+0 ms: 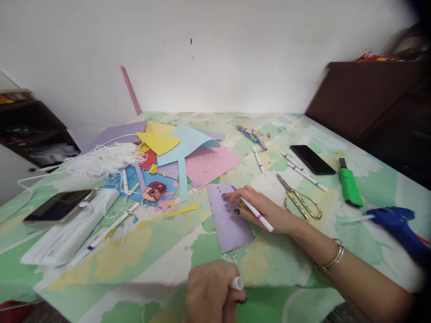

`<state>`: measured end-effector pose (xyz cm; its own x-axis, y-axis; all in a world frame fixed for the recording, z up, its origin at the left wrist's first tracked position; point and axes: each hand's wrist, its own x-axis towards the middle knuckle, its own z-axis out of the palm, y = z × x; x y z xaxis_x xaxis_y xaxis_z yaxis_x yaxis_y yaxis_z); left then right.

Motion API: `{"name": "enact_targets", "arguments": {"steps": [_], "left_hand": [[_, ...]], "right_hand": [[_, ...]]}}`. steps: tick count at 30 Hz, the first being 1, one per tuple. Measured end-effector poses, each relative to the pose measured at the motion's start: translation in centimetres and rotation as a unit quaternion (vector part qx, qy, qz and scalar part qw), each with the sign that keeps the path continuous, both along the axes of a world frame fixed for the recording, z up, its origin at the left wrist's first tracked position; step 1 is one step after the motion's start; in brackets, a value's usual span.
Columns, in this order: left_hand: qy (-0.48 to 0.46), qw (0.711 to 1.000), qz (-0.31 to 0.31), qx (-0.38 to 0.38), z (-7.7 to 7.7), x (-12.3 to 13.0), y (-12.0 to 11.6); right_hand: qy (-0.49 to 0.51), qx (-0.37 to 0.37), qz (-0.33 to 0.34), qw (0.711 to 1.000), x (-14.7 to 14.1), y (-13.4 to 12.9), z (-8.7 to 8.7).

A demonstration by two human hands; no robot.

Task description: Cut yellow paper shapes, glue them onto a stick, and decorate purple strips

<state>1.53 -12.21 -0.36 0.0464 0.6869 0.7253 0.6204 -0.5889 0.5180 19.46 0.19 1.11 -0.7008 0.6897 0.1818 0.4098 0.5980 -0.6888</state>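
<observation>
A purple paper strip (pixel 232 229) with small dark marks near its top lies on the patterned tablecloth. My right hand (pixel 262 206) rests over the strip's right side, holding a white marker (pixel 261 218) whose purple tip end points up and left. Near the table's front edge, my left hand (pixel 213 287) is closed around a white cap or marker end (pixel 236 283); the rest of that object is hidden in the fist. Gold-handled scissors (pixel 299 199) lie just beyond my right wrist.
Coloured paper sheets (pixel 212 163), tangled white string (pixel 101 159), a phone (pixel 60 205) and a white power strip (pixel 77 229) are on the left. Further right are markers (pixel 308 176), a black phone (pixel 312 159), a green cutter (pixel 350 186) and a blue glue gun (pixel 397 226).
</observation>
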Motion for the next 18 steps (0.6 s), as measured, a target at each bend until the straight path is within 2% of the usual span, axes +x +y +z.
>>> {"name": "enact_targets", "arguments": {"steps": [3, 6, 9, 14, 18], "left_hand": [[0.020, 1.000, -0.007, 0.001, -0.2, 0.2, 0.4], [0.030, 0.999, -0.029, -0.009, -1.1, 0.0, 0.5], [0.055, 0.997, -0.044, 0.014, -2.1, -0.1, 0.8], [0.190, 0.980, 0.049, 0.020, -3.1, 0.0, 1.4], [0.228, 0.971, 0.064, 0.032, -3.6, 0.1, 1.3]], "right_hand": [[-0.016, -0.005, -0.004, 1.000, -0.2, 0.1, 0.0], [-0.025, -0.003, -0.003, 1.000, -0.3, 0.1, 0.0], [-0.021, -0.003, 0.000, 1.000, -0.2, 0.1, -0.1], [-0.014, 0.000, -0.002, 1.000, 0.0, 0.1, -0.1], [-0.009, 0.015, -0.006, 1.000, 0.1, 0.1, 0.0]]}}
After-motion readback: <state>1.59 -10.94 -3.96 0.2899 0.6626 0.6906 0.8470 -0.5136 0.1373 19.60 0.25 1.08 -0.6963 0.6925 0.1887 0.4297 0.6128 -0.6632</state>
